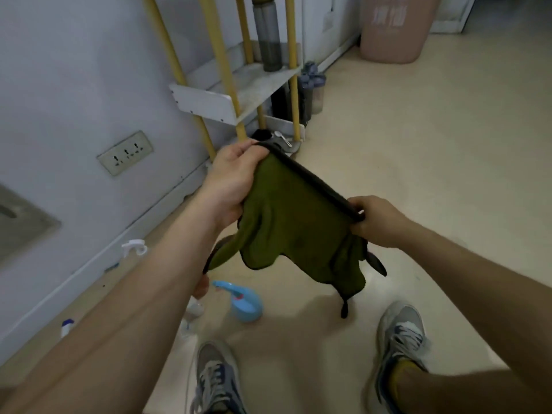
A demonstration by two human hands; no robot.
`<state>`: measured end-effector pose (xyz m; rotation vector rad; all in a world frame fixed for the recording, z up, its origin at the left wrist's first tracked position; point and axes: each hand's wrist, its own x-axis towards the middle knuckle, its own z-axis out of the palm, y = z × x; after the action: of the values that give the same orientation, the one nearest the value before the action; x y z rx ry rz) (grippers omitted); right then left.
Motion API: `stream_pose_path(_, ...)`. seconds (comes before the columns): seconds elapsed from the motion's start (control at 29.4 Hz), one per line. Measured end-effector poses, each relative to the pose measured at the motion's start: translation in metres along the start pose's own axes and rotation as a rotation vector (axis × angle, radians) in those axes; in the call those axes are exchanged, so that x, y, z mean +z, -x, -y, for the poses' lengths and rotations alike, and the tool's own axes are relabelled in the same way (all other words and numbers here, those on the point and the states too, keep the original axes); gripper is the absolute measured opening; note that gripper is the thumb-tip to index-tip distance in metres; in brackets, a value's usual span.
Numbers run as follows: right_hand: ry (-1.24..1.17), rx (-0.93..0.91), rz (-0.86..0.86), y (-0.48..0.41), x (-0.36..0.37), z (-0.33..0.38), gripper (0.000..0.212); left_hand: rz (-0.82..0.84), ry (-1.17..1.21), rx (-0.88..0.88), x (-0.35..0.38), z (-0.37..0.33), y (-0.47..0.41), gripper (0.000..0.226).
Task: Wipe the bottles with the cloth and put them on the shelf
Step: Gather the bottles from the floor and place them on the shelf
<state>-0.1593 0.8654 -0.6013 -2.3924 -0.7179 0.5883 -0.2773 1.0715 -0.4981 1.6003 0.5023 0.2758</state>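
A green cloth (294, 225) with a dark hem hangs stretched between both hands in the middle of the view. My left hand (231, 177) grips its upper left corner. My right hand (378, 221) pinches the hem at the right. Behind them stands a shelf (206, 100) with white boards and yellow posts against the wall. A tall grey bottle (268, 40) stands on its board. Several bottles (312, 88) stand on the floor beside the shelf. A blue spray bottle (243, 301) lies on the floor below the cloth, next to a clear bottle (192, 316) partly hidden by my left forearm.
A pink bin (394, 28) stands at the back right. A white trigger spray head (134, 248) and a small white bottle (67, 327) lie along the wall at the left. A wall socket (125, 152) is low on the wall. My shoes (401, 333) are at the bottom.
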Motion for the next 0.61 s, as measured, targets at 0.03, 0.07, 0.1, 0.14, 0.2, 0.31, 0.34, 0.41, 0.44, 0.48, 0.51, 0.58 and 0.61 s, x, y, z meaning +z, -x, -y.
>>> stream_pose_path(0.03,0.018,0.027,-0.059,0.000,0.003,-0.006,0.029,-0.061,0.054,0.003,-0.001,-0.008,0.003,0.020)
stream_pose_path(0.07,0.034,0.064,-0.114,0.002,0.005,-0.012,0.030,-0.136,0.117,0.007,-0.003,-0.016,0.005,0.020)
stream_pose_path(0.1,0.036,0.113,-0.167,0.003,0.007,-0.019,0.030,-0.209,0.200,0.007,-0.006,-0.023,0.007,0.020)
stream_pose_path(0.14,0.022,0.167,-0.212,0.005,0.009,-0.025,0.029,-0.280,0.291,0.005,-0.011,-0.032,0.008,0.018)
stream_pose_path(0.2,-0.035,0.275,-0.272,0.010,0.010,-0.035,0.023,-0.402,0.414,-0.025,-0.024,-0.047,0.007,0.013)
stream_pose_path(0.31,-0.307,0.372,-0.283,0.012,0.006,-0.030,0.018,-0.450,0.398,-0.147,-0.041,-0.052,-0.001,0.010)
stream_pose_path(0.34,-0.405,0.391,-0.255,0.011,0.005,-0.023,0.019,-0.413,0.374,-0.205,-0.041,-0.049,-0.002,0.012)
stream_pose_path(0.41,-0.559,0.434,-0.179,0.010,0.003,-0.005,0.021,-0.308,0.292,-0.315,-0.036,-0.039,-0.005,0.018)
stream_pose_path(0.44,-0.647,0.451,-0.140,0.010,0.002,0.006,0.021,-0.263,0.232,-0.362,-0.030,-0.033,-0.006,0.021)
stream_pose_path(0.48,-0.741,0.450,-0.106,0.011,0.000,0.017,0.017,-0.227,0.173,-0.400,-0.023,-0.027,-0.005,0.022)
stream_pose_path(0.51,-0.831,0.436,-0.082,0.012,-0.003,0.028,0.009,-0.203,0.116,-0.421,-0.016,-0.021,-0.004,0.019)
stream_pose_path(0.58,-0.987,0.372,-0.030,0.015,-0.011,0.048,0.011,-0.167,0.057,-0.420,-0.003,-0.006,-0.002,0.021)
stream_pose_path(0.61,-1.044,0.329,0.000,0.017,-0.014,0.057,0.016,-0.146,0.066,-0.407,0.003,0.002,0.000,0.032)
